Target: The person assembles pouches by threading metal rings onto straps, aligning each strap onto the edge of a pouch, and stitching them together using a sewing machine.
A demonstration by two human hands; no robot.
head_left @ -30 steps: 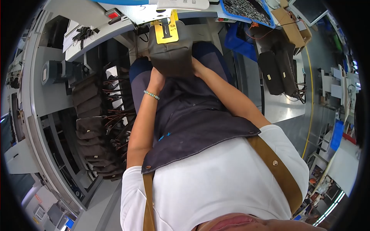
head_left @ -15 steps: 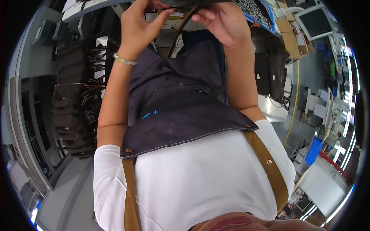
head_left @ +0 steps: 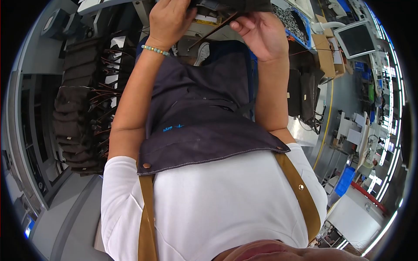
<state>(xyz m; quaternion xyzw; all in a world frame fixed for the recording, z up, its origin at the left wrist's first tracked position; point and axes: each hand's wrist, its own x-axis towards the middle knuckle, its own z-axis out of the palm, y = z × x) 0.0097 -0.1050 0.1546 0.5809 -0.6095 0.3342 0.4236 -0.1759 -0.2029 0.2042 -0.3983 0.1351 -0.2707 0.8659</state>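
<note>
At the top edge of the view is a dark fabric piece (head_left: 250, 5), mostly cut off by the frame. A narrow brown strap (head_left: 216, 28) hangs from it, slanting down to the left. My left hand (head_left: 170, 24), with a beaded bracelet at the wrist, is closed at the piece's left end; its fingertips are hidden. My right hand (head_left: 266, 38) turns its palm toward me under the right end. Its visible fingers curl in beside the strap, and its upper part is covered by the dark piece.
Dark bags with thin brown straps (head_left: 78, 104) hang in a row at left, and more dark bags (head_left: 302, 93) at right. A blue tray of small metal parts (head_left: 294, 24), a cardboard box (head_left: 324, 54) and a monitor on an arm (head_left: 357, 39) stand at upper right.
My left hand has turned, its back now toward me and its thumb closer in. Both hands appear slightly lower and further right. The strap has swung from nearly upright to a slant.
</note>
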